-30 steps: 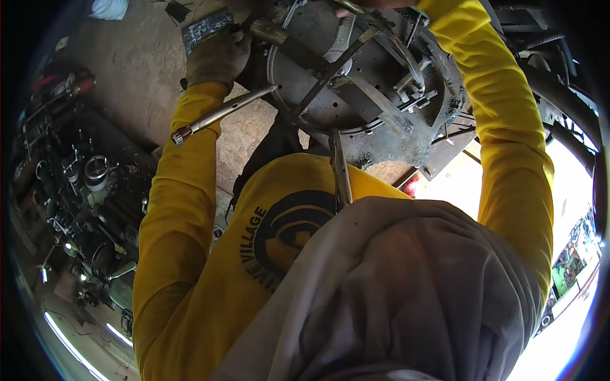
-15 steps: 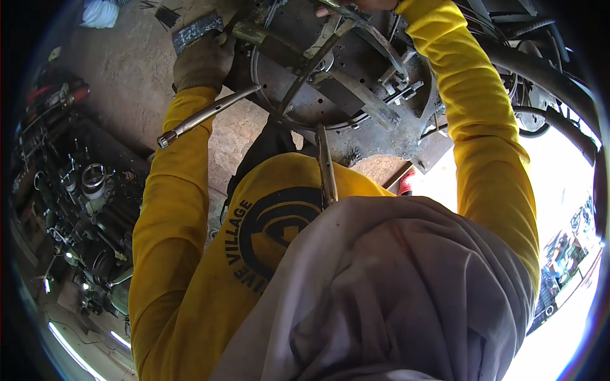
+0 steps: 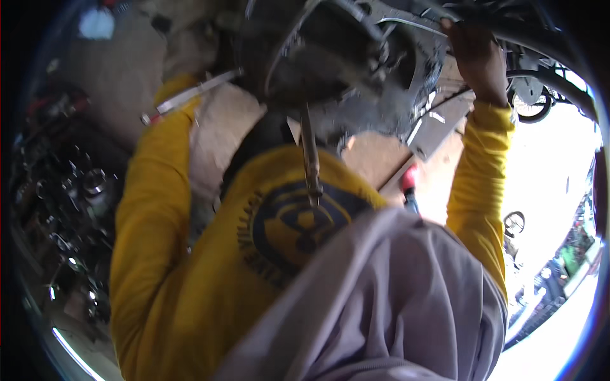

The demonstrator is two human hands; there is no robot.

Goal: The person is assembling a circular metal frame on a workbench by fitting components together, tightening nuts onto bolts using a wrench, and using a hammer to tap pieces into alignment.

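Note:
My left hand [image 3: 185,56] is at the upper left, beside the rim of a dark round metal turntable-like plate [image 3: 254,60]. Motion smears its fingers, and what they hold, if anything, is unclear. Out at the upper right is my right hand [image 3: 478,62], its fingers curled at the end of a pale metal bar [image 3: 413,25]. Whatever lies inside that grip is hidden. Curved steel pieces [image 3: 289,38] stand on the blurred plate. A metal handle rod [image 3: 197,94] sticks out from the plate toward my left forearm, and a second handle rod [image 3: 309,152] points at my body.
Dark machine parts [image 3: 76,203] crowd the left side. Thick black hoses or cables [image 3: 553,86] run along the upper right. A flat metal piece [image 3: 438,127] and a red-ended object [image 3: 409,178] lie right of the plate. White cloth or plastic [image 3: 96,24] sits at the far left.
My right hand has moved right and nearer, off the assembly's far side. My left hand has shifted slightly left. The view has moved and blurred; the handle rods have shifted slightly.

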